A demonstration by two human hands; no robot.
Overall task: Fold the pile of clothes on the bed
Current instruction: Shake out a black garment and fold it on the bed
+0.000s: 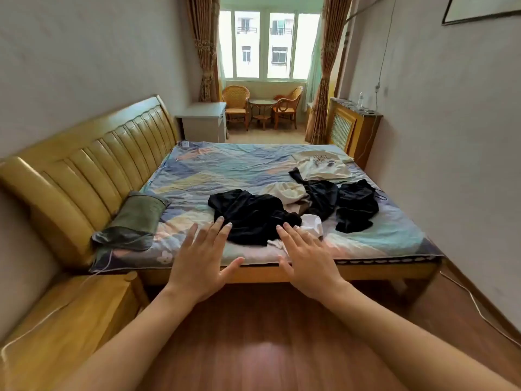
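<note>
1. A green pillow [135, 221] lies at the bed's [225, 170] near left corner, against the headboard [93, 165]; one pillow is visible.
2. The left hand [200, 261] hovers over the bed's near edge, fingers straight and spread, its grip released and holding nothing.
3. A crumpled black garment [248, 215] lies near the middle of the near edge; its folds hide what kind of garment it is.
4. The right hand [304, 261] is likewise flat and released, fingertips over a white cloth [311, 222] partly hidden beneath the black one.
5. A cream garment [287, 191] sits behind, half buried.
6. Two more black pieces [356, 206] lie toward the right edge.
7. One cream printed shirt [324, 165] lies spread at the far right corner.
8. The pile's exact count is hard to make out, since the pieces overlap.
</note>
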